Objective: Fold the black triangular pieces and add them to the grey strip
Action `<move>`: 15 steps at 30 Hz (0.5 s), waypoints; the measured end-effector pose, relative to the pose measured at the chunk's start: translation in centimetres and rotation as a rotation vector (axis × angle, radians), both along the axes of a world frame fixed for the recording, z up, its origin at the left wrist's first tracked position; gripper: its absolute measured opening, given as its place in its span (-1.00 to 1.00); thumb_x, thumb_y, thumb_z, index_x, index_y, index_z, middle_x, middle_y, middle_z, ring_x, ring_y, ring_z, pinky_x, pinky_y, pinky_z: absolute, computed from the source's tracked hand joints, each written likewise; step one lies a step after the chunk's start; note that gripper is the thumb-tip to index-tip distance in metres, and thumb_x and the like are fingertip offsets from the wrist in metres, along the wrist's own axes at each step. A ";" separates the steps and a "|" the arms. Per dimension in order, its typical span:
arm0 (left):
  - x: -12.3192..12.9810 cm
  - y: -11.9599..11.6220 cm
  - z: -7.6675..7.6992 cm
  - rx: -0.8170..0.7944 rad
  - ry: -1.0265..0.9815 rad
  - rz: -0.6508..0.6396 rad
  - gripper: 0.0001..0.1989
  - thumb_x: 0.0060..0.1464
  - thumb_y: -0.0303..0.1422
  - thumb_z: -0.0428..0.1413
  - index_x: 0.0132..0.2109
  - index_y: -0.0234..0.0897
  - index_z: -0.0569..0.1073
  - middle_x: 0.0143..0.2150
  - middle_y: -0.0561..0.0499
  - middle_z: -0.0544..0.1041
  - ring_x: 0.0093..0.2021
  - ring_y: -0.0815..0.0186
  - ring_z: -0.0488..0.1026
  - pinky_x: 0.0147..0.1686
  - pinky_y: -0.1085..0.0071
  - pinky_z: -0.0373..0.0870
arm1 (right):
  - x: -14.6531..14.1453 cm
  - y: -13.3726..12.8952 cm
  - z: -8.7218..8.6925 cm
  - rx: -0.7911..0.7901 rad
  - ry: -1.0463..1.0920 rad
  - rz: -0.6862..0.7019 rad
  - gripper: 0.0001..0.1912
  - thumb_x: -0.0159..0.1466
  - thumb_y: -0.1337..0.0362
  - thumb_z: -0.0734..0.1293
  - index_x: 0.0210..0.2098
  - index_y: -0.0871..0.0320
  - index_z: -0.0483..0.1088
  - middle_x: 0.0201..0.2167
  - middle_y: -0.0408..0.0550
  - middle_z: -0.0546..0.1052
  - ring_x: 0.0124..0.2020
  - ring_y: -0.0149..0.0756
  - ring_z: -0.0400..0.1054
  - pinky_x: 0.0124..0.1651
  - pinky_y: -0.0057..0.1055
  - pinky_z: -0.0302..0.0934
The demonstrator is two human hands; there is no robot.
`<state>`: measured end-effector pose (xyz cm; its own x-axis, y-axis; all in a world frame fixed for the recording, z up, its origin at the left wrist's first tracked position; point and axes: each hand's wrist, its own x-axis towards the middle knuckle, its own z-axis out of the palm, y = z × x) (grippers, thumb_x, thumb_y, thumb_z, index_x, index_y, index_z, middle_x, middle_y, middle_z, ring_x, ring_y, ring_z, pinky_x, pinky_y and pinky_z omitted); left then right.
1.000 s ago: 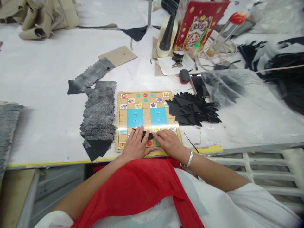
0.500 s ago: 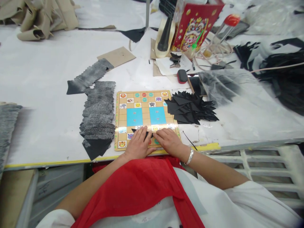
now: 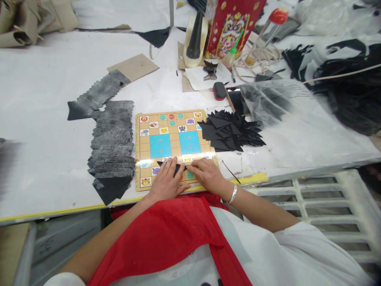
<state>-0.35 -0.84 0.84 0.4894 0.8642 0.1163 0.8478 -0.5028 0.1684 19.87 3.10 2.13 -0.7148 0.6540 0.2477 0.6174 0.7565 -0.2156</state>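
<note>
A small black pointed piece of leather-like material [image 3: 180,167] lies on a colourful printed game board [image 3: 145,151] at the table's front edge. My left hand [image 3: 167,178] rests flat over it, fingers stretched out, pressing it to the board. At the piece's right end, the closed fingertips of my right hand [image 3: 207,174] pinch its tip. A heap of black pointed pieces [image 3: 232,129] overlaps the board's right side. Left of the board, overlapping grey-backed pieces [image 3: 112,143] lie in a long row, with black faces showing at the near end.
Behind the board are a black and red case [image 3: 219,91], a clear plastic bag [image 3: 264,101], a red box [image 3: 235,29] and a red-capped bottle [image 3: 268,31]. A tan card [image 3: 139,65] lies farther back. A thin black strip [image 3: 231,171] lies right of the board.
The whole view has shifted, so the table and its things sit slightly farther left. Both hands stay at the same black piece, with little visible movement on the board.
</note>
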 end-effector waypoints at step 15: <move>0.2 -0.2 0.3 -0.010 0.027 0.009 -0.22 0.02 0.07 0.04 0.26 -0.34 0.16 0.30 -0.23 0.15 0.30 -0.10 0.01 0.21 0.00 -0.01 | -0.4 -1.4 0.7 -0.120 -0.107 -0.062 -0.58 0.28 0.36 0.18 0.13 0.23 0.23 0.05 0.15 0.35 0.02 -0.12 0.16 0.02 -0.18 0.07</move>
<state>-0.18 -1.07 1.10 0.4849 0.8694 0.0947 0.8564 -0.4940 0.1501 19.50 1.74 2.82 -0.6902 0.7180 0.0895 0.6865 0.6889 -0.2327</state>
